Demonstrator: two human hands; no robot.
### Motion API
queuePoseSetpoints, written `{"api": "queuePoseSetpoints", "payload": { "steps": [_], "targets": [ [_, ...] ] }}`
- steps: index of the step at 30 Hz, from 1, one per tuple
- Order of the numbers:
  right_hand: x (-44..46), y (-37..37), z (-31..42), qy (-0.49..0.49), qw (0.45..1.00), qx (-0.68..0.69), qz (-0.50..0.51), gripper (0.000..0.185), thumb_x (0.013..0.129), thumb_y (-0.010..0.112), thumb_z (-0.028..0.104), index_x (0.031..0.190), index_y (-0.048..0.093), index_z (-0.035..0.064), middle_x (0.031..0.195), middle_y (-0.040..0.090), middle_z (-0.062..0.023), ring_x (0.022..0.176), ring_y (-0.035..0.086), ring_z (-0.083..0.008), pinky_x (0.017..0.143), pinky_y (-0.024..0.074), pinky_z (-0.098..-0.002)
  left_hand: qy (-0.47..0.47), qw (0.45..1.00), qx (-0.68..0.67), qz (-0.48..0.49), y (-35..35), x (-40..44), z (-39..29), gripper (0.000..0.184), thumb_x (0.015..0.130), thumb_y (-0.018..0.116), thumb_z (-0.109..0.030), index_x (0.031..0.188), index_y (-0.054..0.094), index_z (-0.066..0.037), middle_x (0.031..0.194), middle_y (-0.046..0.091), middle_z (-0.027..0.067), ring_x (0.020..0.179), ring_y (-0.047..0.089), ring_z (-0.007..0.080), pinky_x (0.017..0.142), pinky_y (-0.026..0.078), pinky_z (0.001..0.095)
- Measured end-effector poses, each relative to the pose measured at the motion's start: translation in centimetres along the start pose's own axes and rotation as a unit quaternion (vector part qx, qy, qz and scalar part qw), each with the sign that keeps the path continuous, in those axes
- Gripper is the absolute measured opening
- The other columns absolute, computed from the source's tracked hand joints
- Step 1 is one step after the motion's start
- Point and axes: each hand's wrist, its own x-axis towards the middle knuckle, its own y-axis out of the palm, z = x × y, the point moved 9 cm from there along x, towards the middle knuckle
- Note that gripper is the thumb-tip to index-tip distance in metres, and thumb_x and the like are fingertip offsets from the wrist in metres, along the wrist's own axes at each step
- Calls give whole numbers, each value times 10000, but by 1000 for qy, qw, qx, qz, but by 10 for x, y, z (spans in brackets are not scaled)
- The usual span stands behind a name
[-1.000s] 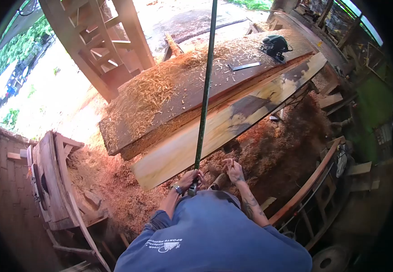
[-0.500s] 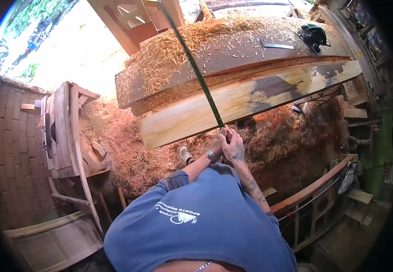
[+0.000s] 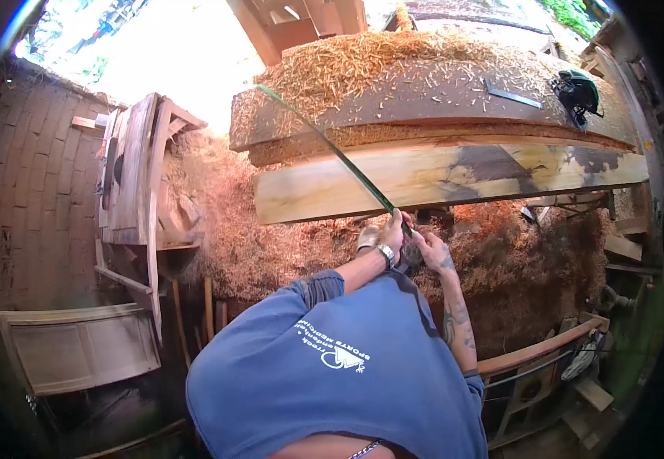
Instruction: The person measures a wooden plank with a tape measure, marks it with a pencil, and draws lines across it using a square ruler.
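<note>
A long, narrow dark green strip [image 3: 343, 158] slants from the far left down to my hands; I cannot tell whether it is a tape measure blade or a strap. My left hand [image 3: 392, 236], with a metal watch on the wrist, is closed around its near part. Right beside it, my right hand [image 3: 433, 251] has its fingers curled at the strip's near end, though what lies inside them is partly hidden. The strip passes above a long pale wooden board [image 3: 347, 188] with dark stains toward its right. Both hands are just in front of the board's near edge.
Behind the board lies a thick brown timber slab [image 3: 439, 99] under wood shavings [image 3: 340, 69]. A metal square [image 3: 514, 95] and a black-green helmet-like object [image 3: 577, 97] rest on it. A wooden saw table [image 3: 131, 172] stands left; a wooden rail [image 3: 538, 346] is at right.
The strip's far end has swung down and now reaches toward the slab's left corner. My hands have moved slightly apart. The view has shifted, so the boards sit farther right.
</note>
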Motion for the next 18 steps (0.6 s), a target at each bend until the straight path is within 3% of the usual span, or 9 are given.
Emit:
{"api": "queuePoseSetpoints", "payload": {
  "steps": [3,4,6,8,10,12,13,15,18],
  "targets": [
    [-11,-8,16,9,999,-31,26,698,887,602,642,1128,589,-13,1046,685,-286,1012,676,-401,844,508,-470,-53,984,-172,0,-2,31,29,477,1061,364,-517,912,573,-114,862,623,26,768,602,156,732,532,335],
    [-8,-9,14,29,997,-71,20,720,840,663,641,1130,568,-11,1039,680,-291,1008,670,-419,832,510,-483,-66,984,-168,6,-6,45,46,469,1041,393,-548,928,566,-127,871,618,19,798,603,155,758,544,357],
    [-3,-22,24,-49,998,-16,-31,708,806,722,604,1124,559,-6,1030,681,-280,975,675,-415,810,519,-476,-118,974,-190,-45,15,30,38,456,1044,403,-535,914,562,-128,827,601,17,726,595,155,698,536,322],
    [4,-39,23,-90,995,0,-52,659,793,748,550,1100,571,-6,984,688,-266,936,680,-407,789,523,-461,-145,970,-190,-51,30,37,50,440,1040,412,-541,937,559,-140,876,633,22,795,620,152,753,542,319],
    [18,-57,16,-102,994,-5,-47,608,784,760,502,1069,585,-5,941,693,-255,905,684,-401,772,525,-453,-125,981,-138,-59,46,44,50,433,1037,416,-546,948,562,-148,895,648,23,815,631,165,766,544,334],
    [33,-80,4,-85,996,-35,-19,551,781,757,461,1032,602,-5,901,697,-246,884,688,-398,757,524,-451,-131,963,-234,-34,72,49,52,442,1018,437,-570,954,574,-155,901,658,26,839,641,192,791,537,388],
    [40,-96,3,-114,992,-34,-32,460,789,728,407,948,615,-9,795,669,-189,785,671,-328,691,503,-423,-118,956,-269,-23,79,59,47,444,1013,441,-574,950,579,-157,904,662,30,859,642,208,818,536,410],
    [58,-122,-33,-32,998,-18,56,476,789,716,424,961,623,-10,784,647,-183,767,653,-294,693,499,-414,-93,952,-285,-57,77,79,26,425,1024,453,-534,942,587,-138,886,663,50,859,643,226,818,534,436],
    [74,-171,-71,-3,991,-24,134,435,803,686,374,1011,649,-7,729,604,-112,684,582,-193,625,466,-364,7,945,-312,-98,58,122,-15,383,1043,470,-465,904,565,-120,804,633,52,756,641,216,726,548,359]
  ]
}}
